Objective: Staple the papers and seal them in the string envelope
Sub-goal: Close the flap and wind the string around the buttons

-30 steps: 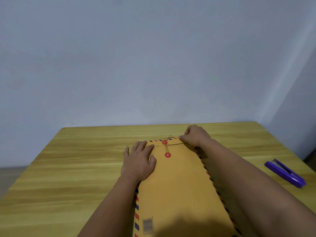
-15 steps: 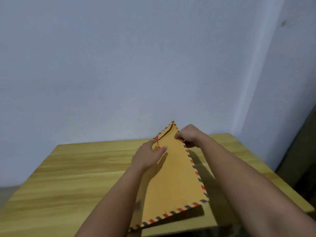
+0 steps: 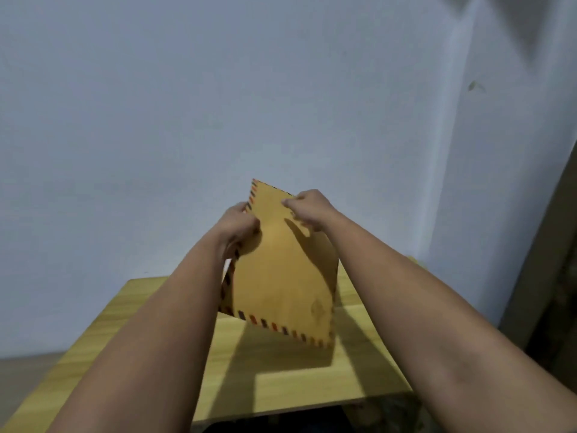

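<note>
Only the head cam here, so one view to go through. The envelope (image 3: 281,276) is up in the air, lifted clear of the wooden table (image 3: 281,379), hanging down and toward the camera from both hands, with its plain back facing us and the striped bottom edge lowest. The left hand (image 3: 239,226) is curled closed on the envelope's left edge near the top, thumb side on the face we see. The right hand (image 3: 309,209) is pinching the top edge just across from it, fingers folded down over the paper. The two hands are near each other, with the top corner of the envelope poking up between and above them.

String and buttons must be on the far side, since I can't see them, so I can't tell if it's wound shut. Same for the papers, though there's a sliver of white just under the left hand that might be them.

What could go sideways, I reckon: if the flap isn't properly tied, flipping it around like this lets the papers slide out. Also both grips are up top, so the body can swing and crease.
</note>
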Demonstrator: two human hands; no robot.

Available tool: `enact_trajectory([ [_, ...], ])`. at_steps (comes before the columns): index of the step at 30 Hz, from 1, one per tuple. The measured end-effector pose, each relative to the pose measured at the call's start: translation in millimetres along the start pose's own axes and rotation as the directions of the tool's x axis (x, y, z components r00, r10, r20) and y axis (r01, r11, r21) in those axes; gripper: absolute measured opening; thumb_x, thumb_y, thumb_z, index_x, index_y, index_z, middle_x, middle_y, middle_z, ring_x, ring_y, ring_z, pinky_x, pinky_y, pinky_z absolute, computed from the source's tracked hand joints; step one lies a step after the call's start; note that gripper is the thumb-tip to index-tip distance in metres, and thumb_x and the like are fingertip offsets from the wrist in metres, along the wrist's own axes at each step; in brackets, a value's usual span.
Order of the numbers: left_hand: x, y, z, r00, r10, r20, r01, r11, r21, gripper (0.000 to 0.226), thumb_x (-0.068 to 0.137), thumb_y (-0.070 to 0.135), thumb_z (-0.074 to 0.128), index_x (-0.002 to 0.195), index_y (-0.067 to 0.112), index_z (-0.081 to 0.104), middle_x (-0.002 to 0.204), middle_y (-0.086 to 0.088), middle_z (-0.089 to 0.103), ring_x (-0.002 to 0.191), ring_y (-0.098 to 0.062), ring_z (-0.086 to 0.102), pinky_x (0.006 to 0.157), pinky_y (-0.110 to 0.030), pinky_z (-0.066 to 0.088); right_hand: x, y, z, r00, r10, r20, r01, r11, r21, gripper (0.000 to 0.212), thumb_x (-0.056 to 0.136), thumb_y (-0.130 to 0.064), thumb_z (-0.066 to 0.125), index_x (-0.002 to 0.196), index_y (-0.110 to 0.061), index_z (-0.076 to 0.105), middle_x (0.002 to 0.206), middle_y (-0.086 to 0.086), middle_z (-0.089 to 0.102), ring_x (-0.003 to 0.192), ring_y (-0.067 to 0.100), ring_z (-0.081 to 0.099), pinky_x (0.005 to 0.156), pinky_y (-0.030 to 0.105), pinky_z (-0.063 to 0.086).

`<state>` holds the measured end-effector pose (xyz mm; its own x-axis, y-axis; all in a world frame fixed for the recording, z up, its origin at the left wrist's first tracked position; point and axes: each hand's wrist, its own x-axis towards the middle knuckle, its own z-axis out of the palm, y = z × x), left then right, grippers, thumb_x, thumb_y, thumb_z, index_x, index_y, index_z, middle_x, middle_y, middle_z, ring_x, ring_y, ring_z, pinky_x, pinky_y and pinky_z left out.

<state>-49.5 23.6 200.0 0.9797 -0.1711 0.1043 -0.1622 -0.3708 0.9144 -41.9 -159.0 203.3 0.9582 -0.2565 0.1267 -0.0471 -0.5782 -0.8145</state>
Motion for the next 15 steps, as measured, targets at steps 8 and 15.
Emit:
enact_trajectory([
  [8, 19, -139, 16, 0.997, -0.034, -0.063, 0.049, 0.966, 0.255, 0.075, 0.09, 0.01, 0.06, 0.156, 0.012, 0.026, 0.144, -0.012, 0.05, 0.127, -0.029, 0.052, 0.102, -0.035, 0.041, -31, 114, 92, 0.997, 0.019, 0.075, 0.011, 0.925, -0.379, 0.069, 0.096, -0.067, 0.051, 0.153, -0.027, 0.05, 0.16, 0.005, 0.049, 0.145, 0.033, 0.048, 0.118, 0.053, 0.039],
  [15, 11, -262, 81, 0.994, -0.043, 0.096, -0.049, 0.614, 0.788, 0.069, 0.095, 0.07, 0.023, 0.157, 0.039, 0.022, 0.169, 0.004, 0.01, 0.155, -0.028, 0.004, 0.121, -0.06, 0.003, -50, 213, 165, 0.986, 0.084, 0.144, 0.023, 0.789, -0.614, 0.079, 0.099, -0.076, 0.022, 0.167, -0.035, 0.017, 0.177, 0.008, 0.003, 0.163, 0.031, -0.006, 0.127, 0.063, -0.008],
])
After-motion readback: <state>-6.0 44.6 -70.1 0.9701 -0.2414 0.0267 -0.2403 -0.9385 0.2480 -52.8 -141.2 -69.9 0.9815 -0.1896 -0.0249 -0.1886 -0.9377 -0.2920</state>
